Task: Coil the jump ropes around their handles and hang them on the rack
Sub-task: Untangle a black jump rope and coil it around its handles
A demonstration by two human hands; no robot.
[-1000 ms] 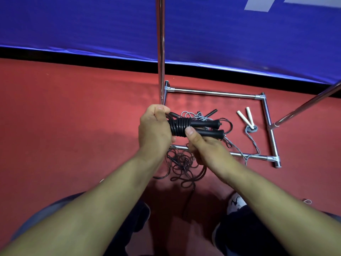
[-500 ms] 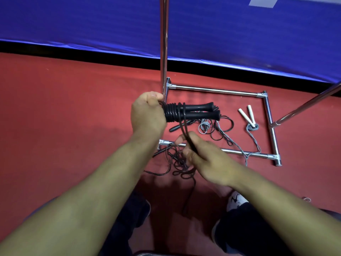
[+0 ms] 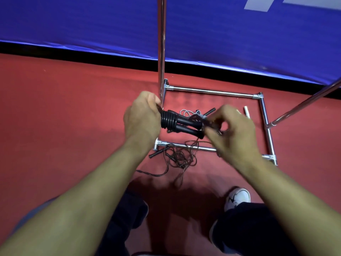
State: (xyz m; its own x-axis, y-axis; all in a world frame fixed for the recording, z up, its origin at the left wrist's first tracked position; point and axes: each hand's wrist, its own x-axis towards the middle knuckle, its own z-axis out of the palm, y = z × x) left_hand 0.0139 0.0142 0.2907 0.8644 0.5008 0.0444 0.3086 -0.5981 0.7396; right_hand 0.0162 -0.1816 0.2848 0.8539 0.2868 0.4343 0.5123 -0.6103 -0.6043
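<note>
The left hand grips the stiff black handles; the right hand, blurred, seems to pinch the limp, tangle-prone cord, best guided under tension.

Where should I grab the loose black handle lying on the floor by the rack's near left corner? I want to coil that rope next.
Judging by its pose, take the loose black handle around its middle, coming from above. It lies flat on the red floor, its upper end near the rack base; its rope trails right into the tangle, so the left side looks clearest.
</note>
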